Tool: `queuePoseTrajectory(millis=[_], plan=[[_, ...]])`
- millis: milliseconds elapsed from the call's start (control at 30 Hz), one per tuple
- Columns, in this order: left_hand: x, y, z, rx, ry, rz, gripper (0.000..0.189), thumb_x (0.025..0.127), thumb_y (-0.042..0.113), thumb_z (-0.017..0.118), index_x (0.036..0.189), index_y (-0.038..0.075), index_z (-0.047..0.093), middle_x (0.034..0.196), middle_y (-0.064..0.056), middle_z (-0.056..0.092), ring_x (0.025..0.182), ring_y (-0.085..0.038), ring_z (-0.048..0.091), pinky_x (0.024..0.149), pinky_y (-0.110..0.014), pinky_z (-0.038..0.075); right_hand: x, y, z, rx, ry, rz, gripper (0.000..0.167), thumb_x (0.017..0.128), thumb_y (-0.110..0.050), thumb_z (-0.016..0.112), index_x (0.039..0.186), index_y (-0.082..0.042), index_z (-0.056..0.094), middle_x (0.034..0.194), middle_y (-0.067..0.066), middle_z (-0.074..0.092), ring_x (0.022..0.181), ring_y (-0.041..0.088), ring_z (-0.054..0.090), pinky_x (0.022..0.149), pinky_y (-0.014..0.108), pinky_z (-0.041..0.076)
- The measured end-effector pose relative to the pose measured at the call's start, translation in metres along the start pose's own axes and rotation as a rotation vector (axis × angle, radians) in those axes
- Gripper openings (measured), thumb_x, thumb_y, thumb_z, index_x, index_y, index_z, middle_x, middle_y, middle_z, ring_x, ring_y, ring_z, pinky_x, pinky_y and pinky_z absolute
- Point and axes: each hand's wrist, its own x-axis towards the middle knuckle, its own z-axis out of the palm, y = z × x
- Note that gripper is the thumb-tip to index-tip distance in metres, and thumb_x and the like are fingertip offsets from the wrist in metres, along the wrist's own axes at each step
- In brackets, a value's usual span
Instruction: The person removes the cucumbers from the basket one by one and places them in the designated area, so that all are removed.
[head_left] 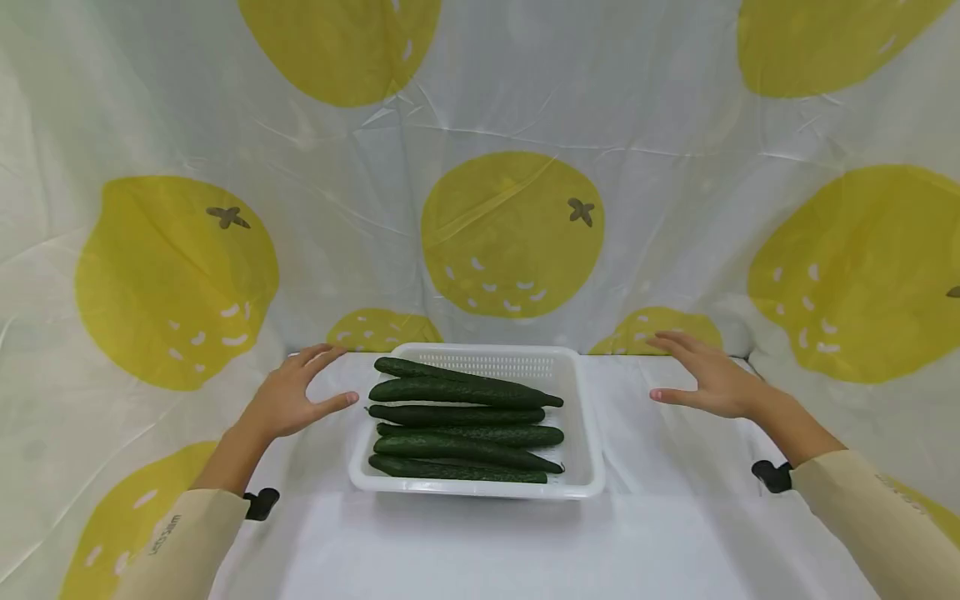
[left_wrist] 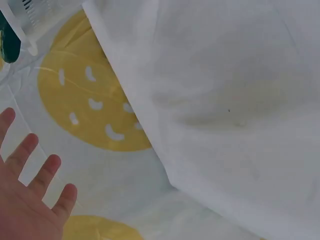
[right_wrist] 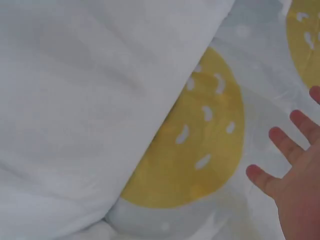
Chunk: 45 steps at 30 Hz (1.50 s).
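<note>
Several dark green cucumbers point(head_left: 465, 414) lie side by side in a white plastic basket point(head_left: 588, 433) in the middle of the head view. To the left of the basket my left hand point(head_left: 288, 398) is held with fingers spread and nothing in it. My right hand point(head_left: 708, 382) hovers off to the basket's right, its thumb and fingers apart and holding nothing. In the left wrist view the left hand's fingers point(left_wrist: 44, 176) fan out, with a basket corner and one cucumber end at the upper left. The right wrist view shows the right hand's spread fingers point(right_wrist: 287, 145).
A white cloth point(head_left: 480, 550) covers the table under the basket. Behind it hangs a pale curtain point(head_left: 660, 208) printed with big yellow lemons. Beige sleeves point(head_left: 862, 517) with black wrist mounts point(head_left: 771, 477) cover both forearms.
</note>
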Motion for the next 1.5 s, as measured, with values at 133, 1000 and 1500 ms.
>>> queuePoseTrajectory(millis=[133, 1000, 1500], plan=[[-0.004, 0.006, 0.011, -0.104, 0.006, 0.006, 0.08, 0.09, 0.062, 0.069, 0.158, 0.031, 0.041, 0.163, -0.012, 0.036, 0.144, -0.046, 0.038, 0.103, -0.076, 0.035, 0.014, -0.016, 0.008, 0.051, -0.01, -0.01, 0.083, 0.093, -0.056, 0.069, 0.16, -0.02, 0.036, 0.166, 0.013, 0.03, 0.147, 0.046, 0.035, 0.105, 0.073, 0.036], [-0.017, 0.042, 0.047, -0.537, -0.095, -0.041, 0.067, 0.088, 0.041, 0.08, 0.146, 0.024, 0.051, 0.119, -0.009, 0.06, 0.092, -0.019, 0.062, 0.079, -0.028, 0.053, 0.113, -0.127, 0.036, 0.266, -0.097, -0.2, 0.063, 0.1, -0.05, 0.062, 0.153, -0.019, 0.048, 0.153, 0.003, 0.052, 0.134, 0.029, 0.055, 0.1, 0.056, 0.051], [-0.018, 0.052, 0.057, -0.576, -0.094, -0.091, 0.076, 0.089, 0.043, 0.08, 0.153, 0.02, 0.046, 0.101, -0.012, 0.05, 0.066, -0.009, 0.036, 0.062, -0.028, 0.037, 0.159, -0.161, 0.067, 0.265, -0.204, -0.281, 0.058, 0.104, -0.042, 0.059, 0.149, -0.006, 0.052, 0.148, 0.011, 0.057, 0.13, 0.031, 0.058, 0.105, 0.053, 0.049]])
